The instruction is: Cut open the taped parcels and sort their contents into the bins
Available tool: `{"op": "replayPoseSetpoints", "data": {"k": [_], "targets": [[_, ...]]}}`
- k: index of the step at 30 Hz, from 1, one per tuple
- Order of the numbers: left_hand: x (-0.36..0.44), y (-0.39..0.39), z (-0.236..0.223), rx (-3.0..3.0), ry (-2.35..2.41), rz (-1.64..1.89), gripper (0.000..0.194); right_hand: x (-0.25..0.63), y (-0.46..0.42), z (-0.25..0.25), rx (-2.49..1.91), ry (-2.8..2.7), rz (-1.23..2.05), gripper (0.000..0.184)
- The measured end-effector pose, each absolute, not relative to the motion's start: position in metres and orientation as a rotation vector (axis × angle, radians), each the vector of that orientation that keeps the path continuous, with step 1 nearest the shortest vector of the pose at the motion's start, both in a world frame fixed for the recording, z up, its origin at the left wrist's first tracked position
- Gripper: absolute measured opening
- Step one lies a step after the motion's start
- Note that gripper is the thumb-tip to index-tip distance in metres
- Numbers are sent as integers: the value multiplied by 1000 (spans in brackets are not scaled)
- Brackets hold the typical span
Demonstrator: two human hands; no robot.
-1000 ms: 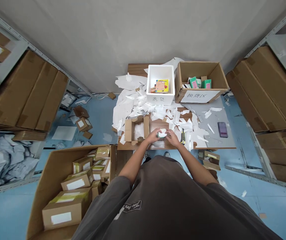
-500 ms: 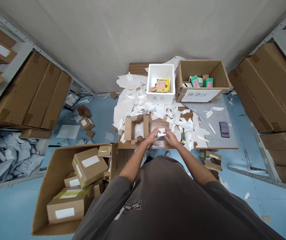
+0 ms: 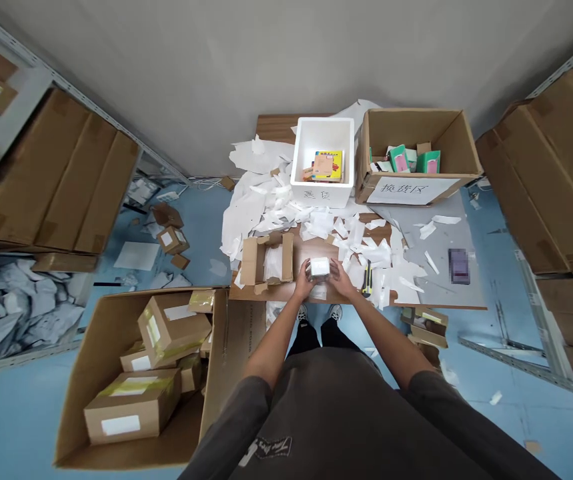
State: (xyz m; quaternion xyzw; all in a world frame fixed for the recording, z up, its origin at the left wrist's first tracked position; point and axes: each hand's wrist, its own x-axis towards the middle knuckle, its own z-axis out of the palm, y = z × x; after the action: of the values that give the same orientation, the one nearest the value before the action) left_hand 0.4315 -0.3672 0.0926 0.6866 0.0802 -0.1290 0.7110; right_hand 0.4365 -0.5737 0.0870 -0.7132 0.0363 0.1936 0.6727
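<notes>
A small white box [image 3: 320, 267] is held between my two hands above the front edge of the table. My left hand [image 3: 304, 280] grips its left side, and my right hand [image 3: 339, 277] grips its right side. To the left of my left hand stands an opened brown carton [image 3: 253, 261] with white paper inside. A yellow and black utility knife [image 3: 367, 279] lies just right of my right hand. Torn white paper [image 3: 319, 223] is scattered over the table behind the box.
At the back stand a white foam box [image 3: 322, 193] holding small packs and a labelled cardboard box [image 3: 416, 190] with green packs. A phone [image 3: 459, 265] lies on the right. A large carton [image 3: 73, 407] of parcels stands on the floor at left. Shelves flank both sides.
The white box has been tilted, so a larger white face now shows. Both hands have moved slightly, staying on its sides. The view has shifted a little.
</notes>
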Motion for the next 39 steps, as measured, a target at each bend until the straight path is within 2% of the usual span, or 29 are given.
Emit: {"op": "replayPoseSetpoints", "data": {"k": [8,13,18,23,29,34,39], "targets": [[458,-367,37,1430,163,-329,133,462,-555,42,-1453,71,432,105],[467,-370,39,1433,166,-331,135,467,-544,44,-1462,110,399,107],[461,-366,87,1509,150,-315,130,465,-537,88,-1530,76,342,100],[459,-359,150,1521,84,-235,129,471,-536,153,-1553,28,263,102],[501,-359,208,1492,-94,-185,119,496,-548,225,-1559,-6,120,97],[563,-404,245,1445,-214,-208,119,538,-592,261,-1560,22,-32,97],[634,-493,267,1463,-332,-224,115,596,-676,269,-1546,60,-183,90]]}}
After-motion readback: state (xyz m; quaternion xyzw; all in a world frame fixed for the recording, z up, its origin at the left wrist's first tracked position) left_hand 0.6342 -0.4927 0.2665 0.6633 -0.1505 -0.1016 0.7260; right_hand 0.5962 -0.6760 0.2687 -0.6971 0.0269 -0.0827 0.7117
